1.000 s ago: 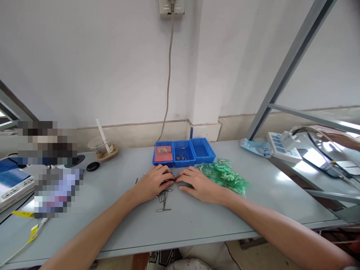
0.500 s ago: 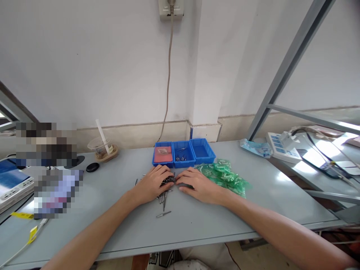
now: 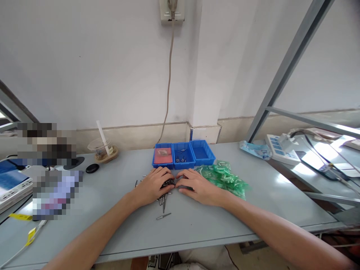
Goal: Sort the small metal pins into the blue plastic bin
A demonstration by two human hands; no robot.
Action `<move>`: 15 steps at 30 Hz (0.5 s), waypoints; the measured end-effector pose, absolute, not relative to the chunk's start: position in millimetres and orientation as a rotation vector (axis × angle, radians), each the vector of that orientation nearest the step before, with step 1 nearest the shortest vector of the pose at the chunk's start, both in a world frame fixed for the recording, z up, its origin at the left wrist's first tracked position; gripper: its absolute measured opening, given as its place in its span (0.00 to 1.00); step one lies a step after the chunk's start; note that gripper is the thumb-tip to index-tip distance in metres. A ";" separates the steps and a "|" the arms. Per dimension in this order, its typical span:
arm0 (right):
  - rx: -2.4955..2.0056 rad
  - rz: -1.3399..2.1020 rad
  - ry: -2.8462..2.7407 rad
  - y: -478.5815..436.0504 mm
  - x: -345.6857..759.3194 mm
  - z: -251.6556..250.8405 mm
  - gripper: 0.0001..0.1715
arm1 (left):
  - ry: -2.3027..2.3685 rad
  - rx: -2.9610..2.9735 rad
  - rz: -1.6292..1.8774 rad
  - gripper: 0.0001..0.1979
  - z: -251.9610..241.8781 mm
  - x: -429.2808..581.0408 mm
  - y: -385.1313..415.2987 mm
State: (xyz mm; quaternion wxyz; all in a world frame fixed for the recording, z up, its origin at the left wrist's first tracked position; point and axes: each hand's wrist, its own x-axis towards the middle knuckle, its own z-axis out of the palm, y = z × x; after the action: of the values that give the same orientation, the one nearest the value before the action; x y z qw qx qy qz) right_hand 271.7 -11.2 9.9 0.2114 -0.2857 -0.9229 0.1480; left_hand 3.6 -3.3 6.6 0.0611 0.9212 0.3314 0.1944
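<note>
A heap of small metal bits [image 3: 162,200] with straight shanks and darker tapered ends lies on the grey table. My left hand [image 3: 155,184] curls over the heap, its fingers and thumb closed round several of the bits. Facing it, my right hand [image 3: 198,187] has bent fingers whose tips meet the bits at the left fingertips; what they pinch is too small to make out. One loose bit [image 3: 163,216] lies apart, nearer the table's front edge. Part of the heap is hidden under the left hand.
Behind my hands stand three blue bins: one with a red packet [image 3: 163,155], a middle bin [image 3: 183,164] with several bits, and a right bin [image 3: 202,152]. Green plastic packets [image 3: 227,178] lie beside my right hand. A plastic cup [image 3: 102,148] and power strips flank the table.
Both hands stay over the heap, with only slight finger movement; the right fingertips shift a little. The whole view has tilted slightly.
</note>
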 end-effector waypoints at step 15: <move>-0.690 0.475 -2.578 -13.1 268.8 14.6 0.11 | 1.005 2.802 0.584 0.06 6.9 5.0 -3.6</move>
State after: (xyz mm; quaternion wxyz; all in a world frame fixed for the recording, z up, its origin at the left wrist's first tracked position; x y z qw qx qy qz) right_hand 268.8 -13.1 14.6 0.2139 -0.2486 -0.9291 0.1711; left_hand 5.0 -3.6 6.9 0.0541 0.9223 0.3309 0.1924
